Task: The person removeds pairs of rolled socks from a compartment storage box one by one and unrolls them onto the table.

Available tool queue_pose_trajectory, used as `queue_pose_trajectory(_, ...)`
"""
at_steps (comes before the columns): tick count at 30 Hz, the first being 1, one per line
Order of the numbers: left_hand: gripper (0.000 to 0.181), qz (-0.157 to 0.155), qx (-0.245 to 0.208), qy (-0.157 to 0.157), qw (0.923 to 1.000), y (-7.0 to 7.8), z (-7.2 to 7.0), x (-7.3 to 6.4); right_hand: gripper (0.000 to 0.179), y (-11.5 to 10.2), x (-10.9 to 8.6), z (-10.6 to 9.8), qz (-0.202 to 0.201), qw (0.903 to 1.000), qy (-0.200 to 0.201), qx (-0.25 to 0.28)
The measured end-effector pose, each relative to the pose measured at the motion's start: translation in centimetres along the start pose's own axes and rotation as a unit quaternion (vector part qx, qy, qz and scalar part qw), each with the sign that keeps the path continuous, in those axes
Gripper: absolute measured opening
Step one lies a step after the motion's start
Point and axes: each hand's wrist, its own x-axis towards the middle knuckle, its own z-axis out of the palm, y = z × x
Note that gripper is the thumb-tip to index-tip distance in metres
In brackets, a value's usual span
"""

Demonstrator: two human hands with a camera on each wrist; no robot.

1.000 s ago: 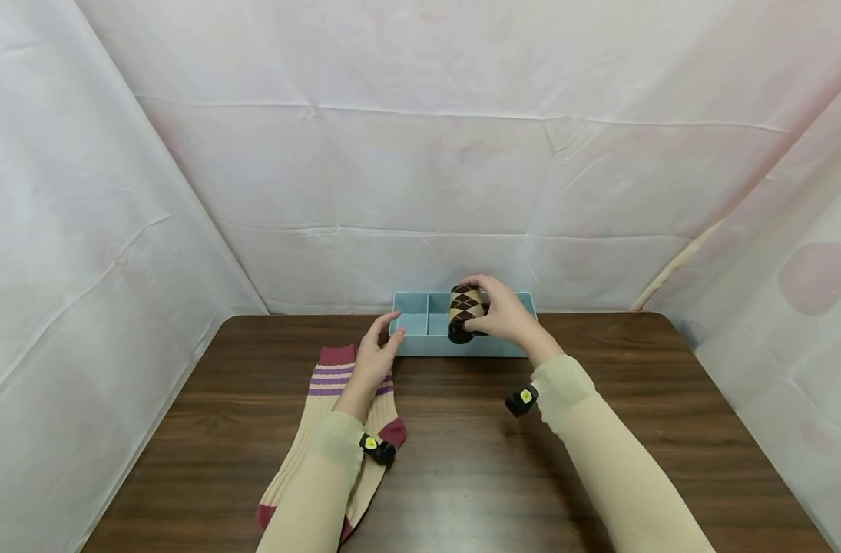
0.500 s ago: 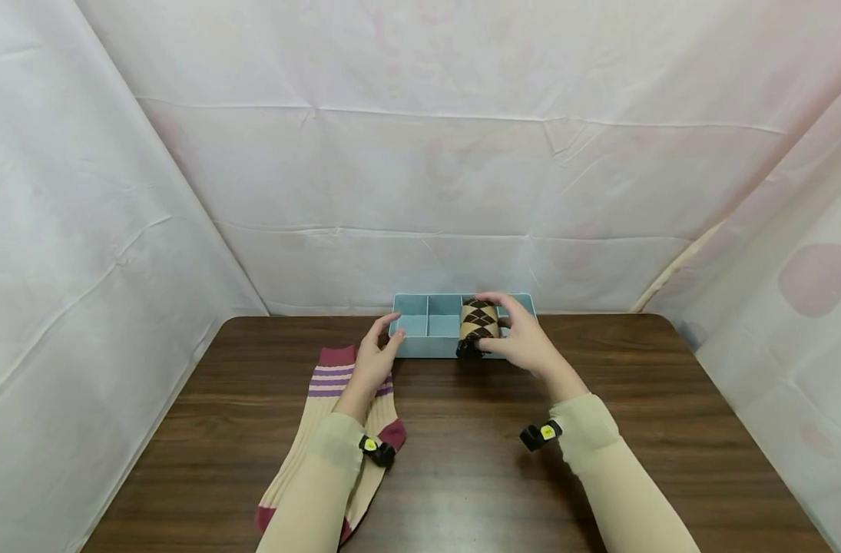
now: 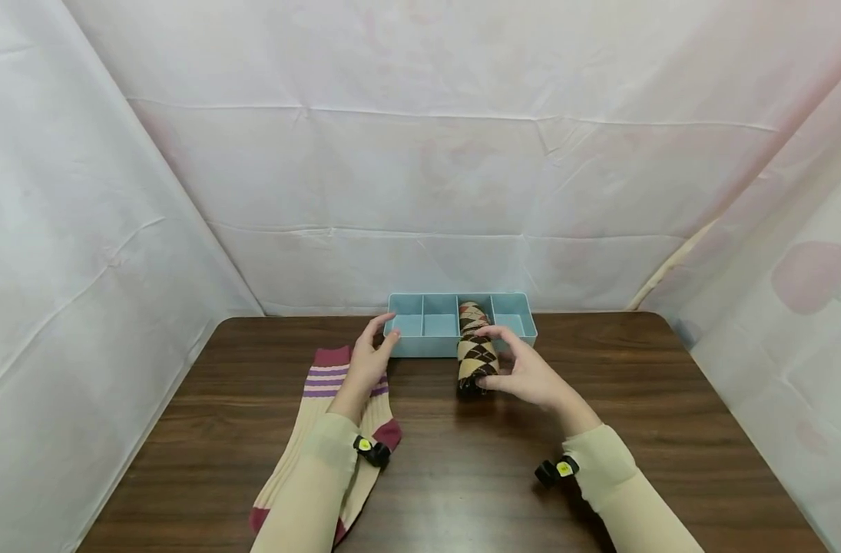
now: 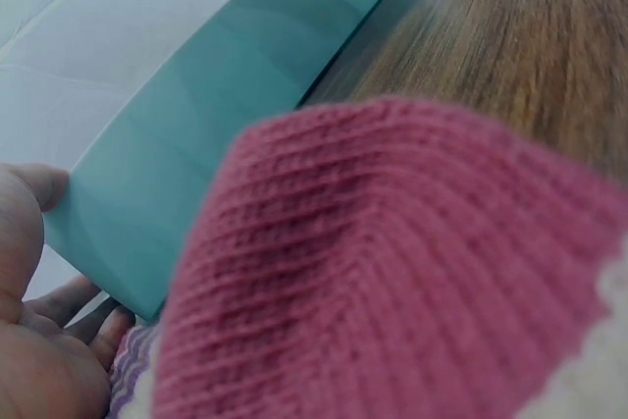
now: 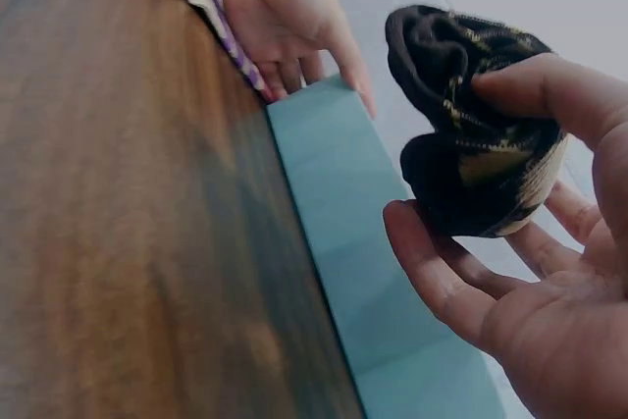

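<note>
My right hand (image 3: pixel 527 376) pinches a rolled pair of argyle socks (image 3: pixel 477 361), dark brown and beige, just in front of the light blue divided box (image 3: pixel 420 347). Fingers and thumb lie on either side of the roll, whose dark coiled ends (image 5: pixel 461 125) face the right wrist camera. More argyle sock (image 3: pixel 471 313), with some reddish diamonds, lies in the third compartment from the left, directly behind the roll. My left hand (image 3: pixel 372 357) holds the box's left end, thumb and fingers around its corner. Under the left forearm lie cream socks (image 3: pixel 299 438) with maroon heels and purple stripes.
The box stands at the far edge of the brown wooden table (image 3: pixel 455 476), near a pale cloth backdrop (image 3: pixel 420 177). More cloth hangs at both sides. Several box compartments (image 3: pixel 510 311) show bare floors. A maroon sock heel (image 4: pixel 392 242) fills much of the left wrist view.
My right hand has drawn the argyle roll back toward me, out over the box's front wall, and the argyle piece in the third compartment now shows. The left hand stays at the box's left end.
</note>
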Motion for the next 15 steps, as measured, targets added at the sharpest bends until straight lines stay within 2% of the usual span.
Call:
queue_pose_trajectory(8, 0.054, -0.008, 0.026, -0.003, 0.9996, 0.2, -1.6, 0.1, 0.077, 0.2, -0.3, 0.9, -0.023, 0.9988, -0.038, -0.019)
queue_pose_trajectory(15, 0.053, -0.011, 0.096, -0.010, 0.9953, 1.3, -2.9, 0.1, 0.076, 0.8, 0.4, 1.6, -0.042, 0.9966, -0.056, -0.043)
